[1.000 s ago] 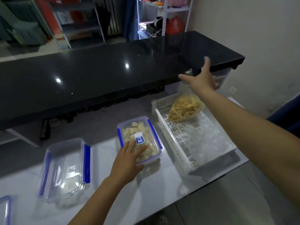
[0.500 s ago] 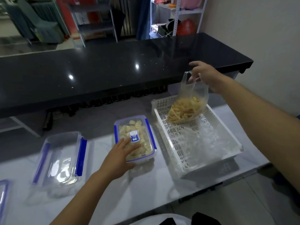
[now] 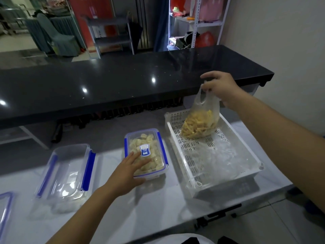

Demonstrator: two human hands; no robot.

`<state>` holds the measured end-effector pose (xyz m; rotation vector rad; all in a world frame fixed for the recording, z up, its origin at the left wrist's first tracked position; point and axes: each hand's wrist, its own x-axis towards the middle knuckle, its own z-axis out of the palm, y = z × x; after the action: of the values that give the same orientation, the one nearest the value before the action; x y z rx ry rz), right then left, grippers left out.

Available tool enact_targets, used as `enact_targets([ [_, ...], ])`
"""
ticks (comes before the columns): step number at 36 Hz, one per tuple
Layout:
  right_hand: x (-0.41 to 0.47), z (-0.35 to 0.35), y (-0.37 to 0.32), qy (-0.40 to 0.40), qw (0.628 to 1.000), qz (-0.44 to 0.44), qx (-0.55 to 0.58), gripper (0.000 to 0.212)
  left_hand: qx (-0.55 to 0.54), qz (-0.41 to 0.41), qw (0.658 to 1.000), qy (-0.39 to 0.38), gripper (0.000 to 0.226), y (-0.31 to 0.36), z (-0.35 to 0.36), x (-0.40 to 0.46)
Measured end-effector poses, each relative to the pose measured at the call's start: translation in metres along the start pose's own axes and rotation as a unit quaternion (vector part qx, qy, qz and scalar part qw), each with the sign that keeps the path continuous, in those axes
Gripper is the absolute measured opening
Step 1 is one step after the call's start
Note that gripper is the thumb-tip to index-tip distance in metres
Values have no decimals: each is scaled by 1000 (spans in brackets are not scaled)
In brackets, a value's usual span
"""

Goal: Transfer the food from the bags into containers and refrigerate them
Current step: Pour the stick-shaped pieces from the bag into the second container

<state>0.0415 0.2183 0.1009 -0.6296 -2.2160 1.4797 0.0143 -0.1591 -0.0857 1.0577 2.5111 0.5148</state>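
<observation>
My right hand (image 3: pixel 220 87) pinches the handles of a clear plastic bag (image 3: pixel 202 124) full of yellow food strips. The bag hangs upright with its bottom resting at the far end of a white slotted basket (image 3: pixel 182 156). My left hand (image 3: pixel 128 170) lies flat, fingers spread, on the lid of a closed clear container (image 3: pixel 146 148) with blue clips, filled with pale food chunks. To the left stands an empty clear container (image 3: pixel 66 170) with blue clips.
Crumpled empty clear bags (image 3: pixel 218 155) lie in the basket's near half. Another blue-edged lid or container (image 3: pixel 5 208) shows at the far left edge. A black counter (image 3: pixel 123 85) runs behind the white table (image 3: pixel 140 208). The table's front edge is close below.
My right hand went from reaching open over the bag to gripping its handles and raising its top. The left hand stayed on the closed container. The view shifted slightly.
</observation>
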Motion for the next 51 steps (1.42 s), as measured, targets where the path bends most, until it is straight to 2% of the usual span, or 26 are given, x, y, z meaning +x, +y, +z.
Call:
enact_targets([
  [4,-8,0,-28,-36,997,36,57,31,-8,2,1000,7,77,-2,2,1],
  [9,-31,6,-73,-101,992,2,78,23,-61,-19,997,47,81,-3,5,-2],
  [13,-62,31,-106,-141,985,-25,99,40,-126,-42,989,59,88,-8,-6,-7],
  [17,-89,48,-132,-164,973,-24,162,46,-137,-87,979,127,74,-27,-35,-19],
  [21,-112,63,-153,-187,953,-38,234,52,-53,-174,965,187,71,-70,-68,-39],
  [26,-141,96,-164,-242,916,-31,318,60,-17,-323,937,134,88,-126,-87,-72],
  [29,-157,120,-165,-270,896,-18,353,62,-28,-373,922,100,86,-152,-91,-86],
  [33,-177,151,-165,-318,871,-10,374,63,-103,-374,915,114,74,-178,-95,-98],
  [39,-200,186,-160,-406,845,0,347,67,-126,-367,907,165,79,-199,-100,-115],
  [41,-203,194,-158,-428,843,11,327,68,-181,-371,894,176,74,-202,-99,-119],
  [46,-205,205,-147,-461,842,44,277,66,-387,-364,827,185,69,-201,-91,-127],
  [49,-206,206,-139,-495,829,67,252,67,-436,-347,808,188,73,-193,-80,-132],
  [51,-207,205,-134,-512,822,80,235,70,-422,-341,816,199,74,-184,-73,-137],
])
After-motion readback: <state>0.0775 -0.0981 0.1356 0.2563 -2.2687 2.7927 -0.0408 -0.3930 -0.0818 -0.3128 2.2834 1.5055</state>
